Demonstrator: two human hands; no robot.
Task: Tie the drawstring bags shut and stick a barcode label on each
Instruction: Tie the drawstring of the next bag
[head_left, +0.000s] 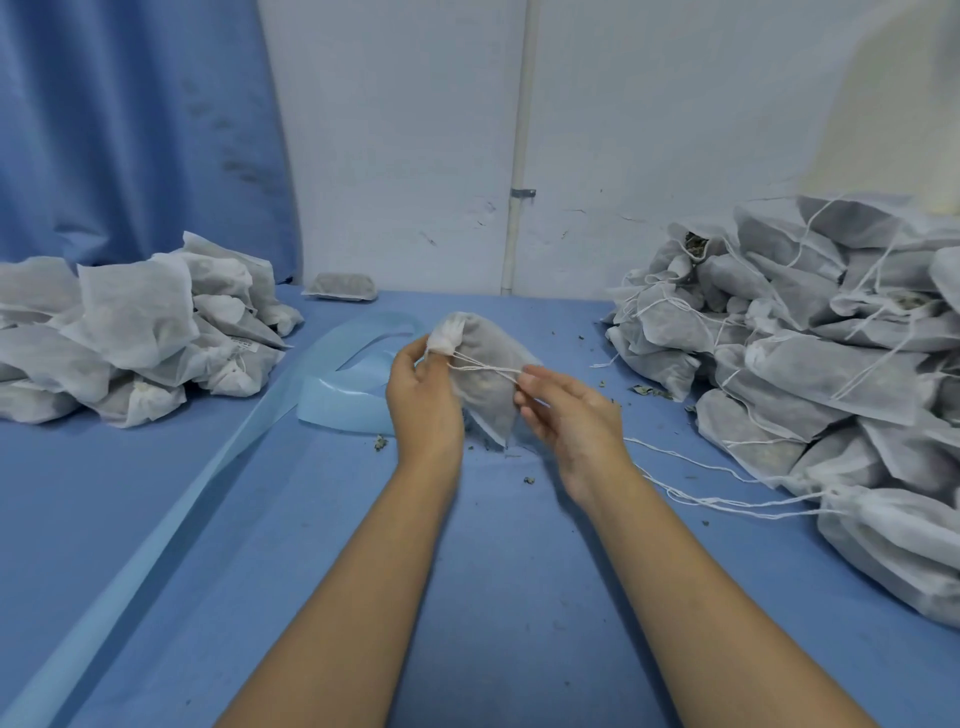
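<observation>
A white drawstring bag (485, 379) filled with dark dried matter hangs just above the blue table, its lower corner near the surface. My left hand (423, 400) pinches the gathered neck of the bag at its top left. My right hand (566, 410) pinches the white drawstring (483, 368), which runs taut from the neck to my fingertips. A light blue label backing strip (171, 509) runs from a loose coil (358, 369) behind the bag down to the lower left.
A pile of bags (130, 332) lies at the left, one showing a barcode label. A larger pile of bags with loose strings (810, 353) fills the right side. A single bag (340, 287) lies by the back wall. Dried crumbs dot the blue table (467, 545).
</observation>
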